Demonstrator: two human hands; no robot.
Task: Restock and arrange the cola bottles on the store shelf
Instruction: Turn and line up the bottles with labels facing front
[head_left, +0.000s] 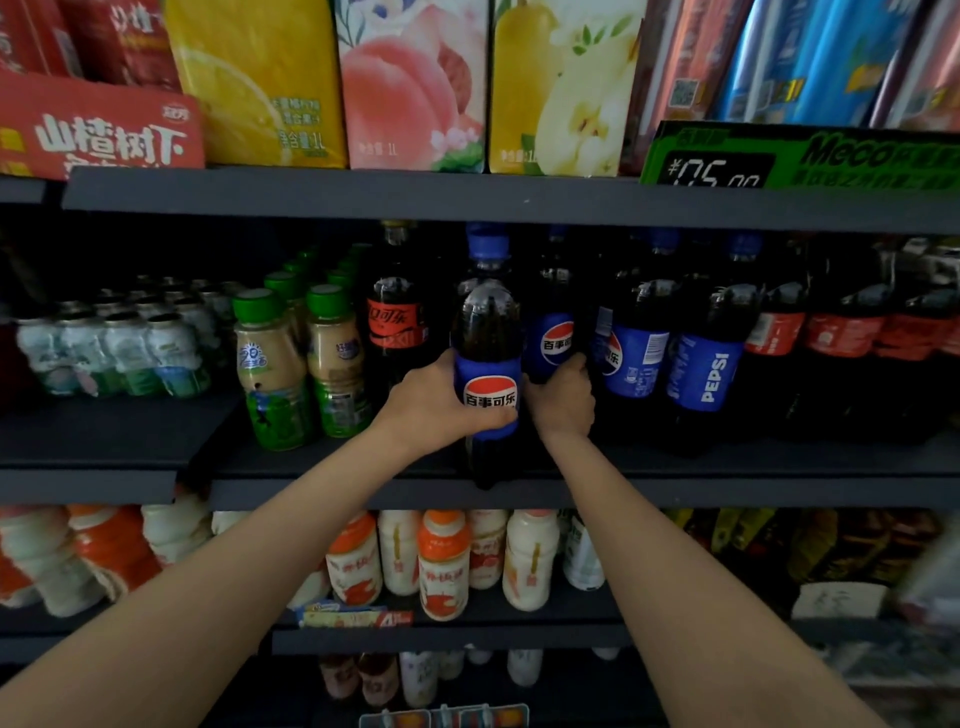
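Dark grey metal store shelf (519, 491) middle tier already mostly stocked: blue-label Pepsi cola bottles (698, 358) and red-label cola bottles (841, 338) lined up at right. One dark plastic cola bottle with blue Pepsi label (485, 364) sits at the front edge, probably being seated or straightened. Left hand (434, 402) wraps its label; right hand (563, 397) reaches in just beside it, grip unclear.

Dim light is falling from above, leaving the middle shelf (467, 200) in shadow; edges are bowing, lower right is blurring.
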